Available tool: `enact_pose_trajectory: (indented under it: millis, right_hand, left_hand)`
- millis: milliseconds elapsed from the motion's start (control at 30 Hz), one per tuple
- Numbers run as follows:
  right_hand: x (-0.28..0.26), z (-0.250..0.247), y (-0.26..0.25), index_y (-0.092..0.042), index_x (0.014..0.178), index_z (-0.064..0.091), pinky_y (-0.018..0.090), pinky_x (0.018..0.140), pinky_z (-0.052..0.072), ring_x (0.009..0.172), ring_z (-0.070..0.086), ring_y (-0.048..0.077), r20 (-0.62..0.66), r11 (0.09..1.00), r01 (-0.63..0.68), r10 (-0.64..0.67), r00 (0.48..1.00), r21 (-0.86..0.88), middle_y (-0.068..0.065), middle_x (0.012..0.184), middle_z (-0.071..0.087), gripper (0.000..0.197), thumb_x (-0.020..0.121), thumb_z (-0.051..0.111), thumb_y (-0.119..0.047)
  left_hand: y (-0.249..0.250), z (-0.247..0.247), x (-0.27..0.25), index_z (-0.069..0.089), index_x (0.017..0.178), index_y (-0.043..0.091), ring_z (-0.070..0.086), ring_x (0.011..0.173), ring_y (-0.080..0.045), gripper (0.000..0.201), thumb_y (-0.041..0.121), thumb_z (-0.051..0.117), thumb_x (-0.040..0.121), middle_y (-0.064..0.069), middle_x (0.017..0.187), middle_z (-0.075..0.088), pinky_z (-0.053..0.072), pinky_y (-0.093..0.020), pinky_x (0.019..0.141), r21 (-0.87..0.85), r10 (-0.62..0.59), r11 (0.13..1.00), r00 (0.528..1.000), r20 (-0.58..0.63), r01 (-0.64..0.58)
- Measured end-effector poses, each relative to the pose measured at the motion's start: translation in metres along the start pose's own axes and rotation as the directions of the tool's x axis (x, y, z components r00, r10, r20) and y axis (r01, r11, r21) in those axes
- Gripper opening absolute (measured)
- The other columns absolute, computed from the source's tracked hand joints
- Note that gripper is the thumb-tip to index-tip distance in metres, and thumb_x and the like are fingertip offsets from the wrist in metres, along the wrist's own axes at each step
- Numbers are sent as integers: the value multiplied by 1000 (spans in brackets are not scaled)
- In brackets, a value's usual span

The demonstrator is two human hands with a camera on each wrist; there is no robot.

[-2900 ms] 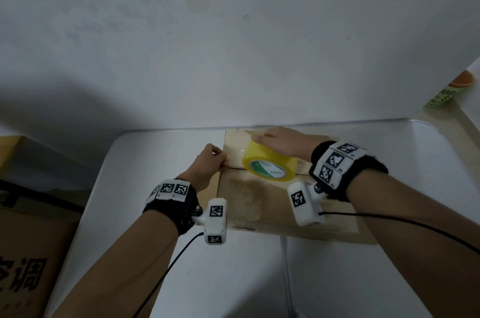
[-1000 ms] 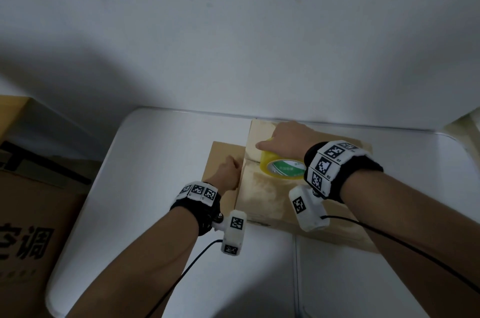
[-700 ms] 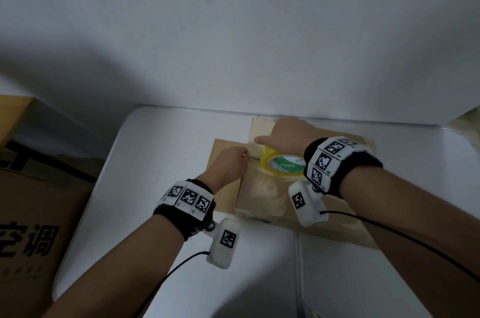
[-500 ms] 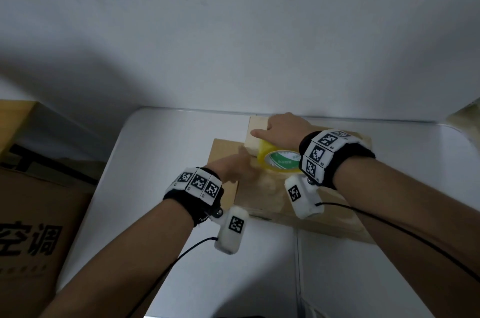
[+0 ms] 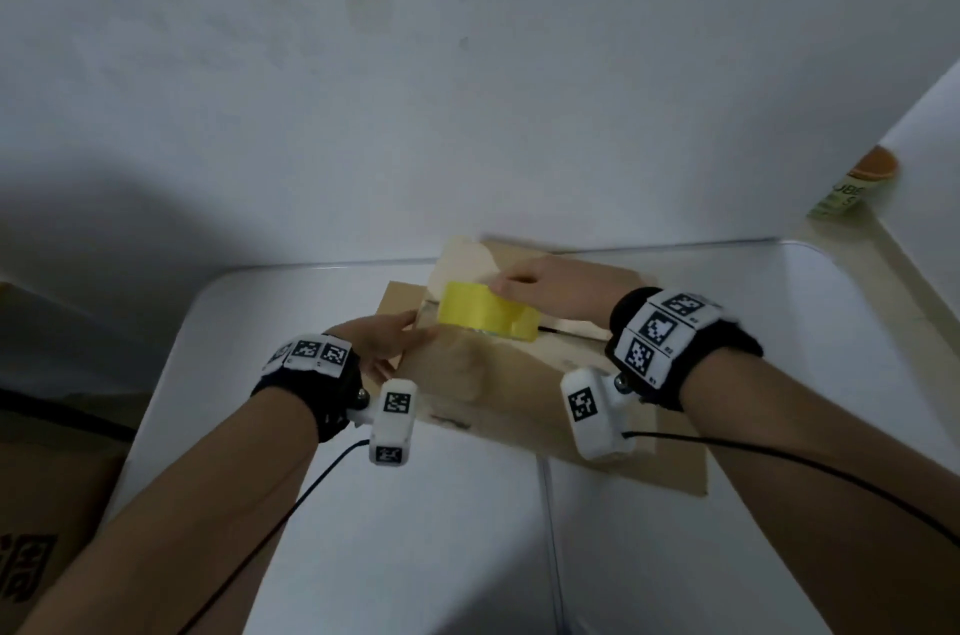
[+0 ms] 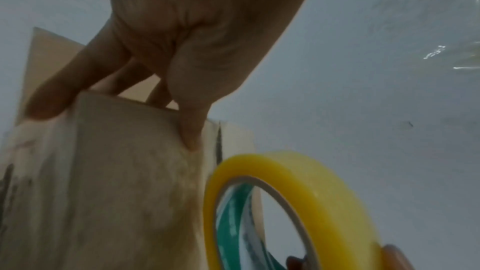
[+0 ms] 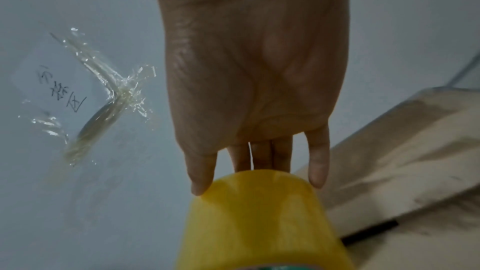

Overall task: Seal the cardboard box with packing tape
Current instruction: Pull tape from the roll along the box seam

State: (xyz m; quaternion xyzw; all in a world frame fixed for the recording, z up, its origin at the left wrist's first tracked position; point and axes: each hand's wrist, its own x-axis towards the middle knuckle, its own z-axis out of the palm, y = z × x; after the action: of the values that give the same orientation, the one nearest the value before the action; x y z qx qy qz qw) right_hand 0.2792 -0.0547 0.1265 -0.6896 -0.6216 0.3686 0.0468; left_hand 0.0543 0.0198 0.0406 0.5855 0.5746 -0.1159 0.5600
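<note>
A brown cardboard box lies on the white table, its top flaps shut with a dark seam between them. My right hand grips a yellow tape roll that stands on edge on the box's top near the left end; in the right wrist view the fingers curl over the roll. My left hand clamps the box's left end: the thumb presses on the top, the other fingers go down the end face. The roll stands right next to the thumb.
A white wall rises close behind the box, with crumpled clear tape stuck to it. A flat cardboard piece pokes out at the box's left. A large printed carton stands left of the table; an orange-lidded can stands on a ledge at right.
The roll has tipped from lying with its core towards me to standing on edge. My left hand came up from the box's side to clamp its left end beside the roll.
</note>
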Motion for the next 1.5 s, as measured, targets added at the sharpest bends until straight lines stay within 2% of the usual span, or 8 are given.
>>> enact_pose_trajectory:
  millis: [100,200,400,800,967,1100,1267,1500]
  right_hand:
    - [-7,1,6,-21,126,58,12,68,36,104,52,10,-38,995,6,-2,999,104,-4,123,58,38,98,44,-42]
    - [-6,7,8,-23,121,58,23,87,47,109,56,12,-114,974,-2,29,993,227,-5,122,59,41,90,52,-50]
    - [3,9,20,-14,129,54,37,95,45,116,56,28,-163,969,-16,57,985,246,7,126,58,48,95,46,-47]
    - [5,-27,50,-30,145,34,47,105,41,135,37,23,14,907,-158,166,986,391,-2,150,36,57,96,26,-59]
    - [14,-34,84,-18,140,45,42,107,37,134,39,29,-39,913,-187,216,976,362,7,148,40,57,99,26,-53]
    - [29,-30,141,-15,140,42,41,110,32,131,39,34,-119,927,-364,374,920,95,15,146,40,56,94,43,-46]
    - [21,-12,167,-14,139,34,42,107,38,127,41,37,-197,915,-359,393,898,187,16,143,28,63,85,64,-26]
    - [-11,22,166,-10,139,34,43,99,45,116,49,38,-103,885,-454,464,880,104,16,139,23,72,88,51,-57]
  left_hand:
    - [23,1,4,41,142,30,56,113,-35,43,30,44,99,-10,137,49,58,-50,77,-36,84,995,975,-206,-94]
    - [28,18,10,35,146,22,53,116,-35,53,13,47,95,-13,136,47,55,-47,76,-71,104,989,949,-298,-131]
    - [-2,43,10,20,149,18,55,109,-34,70,34,59,92,-14,139,44,55,-42,74,-335,-45,941,959,-278,-54]
    - [17,65,17,30,136,12,66,84,-38,71,12,74,80,-19,117,52,58,-55,69,-658,-81,745,965,-249,-107]
    - [7,60,35,35,140,8,65,97,-47,112,24,89,43,-28,130,49,57,-55,70,-685,-62,725,983,-170,-73]
    - [6,62,38,38,138,9,63,101,-48,105,25,87,45,-27,130,50,56,-56,70,-680,-68,729,979,-193,-84]
    - [9,56,29,42,135,6,59,106,-48,98,16,84,47,-26,132,49,56,-59,71,-672,-76,734,972,-221,-96]
    - [18,64,-12,33,131,13,60,101,-38,55,2,62,86,-17,114,55,56,-51,76,-524,-98,845,936,-339,-101]
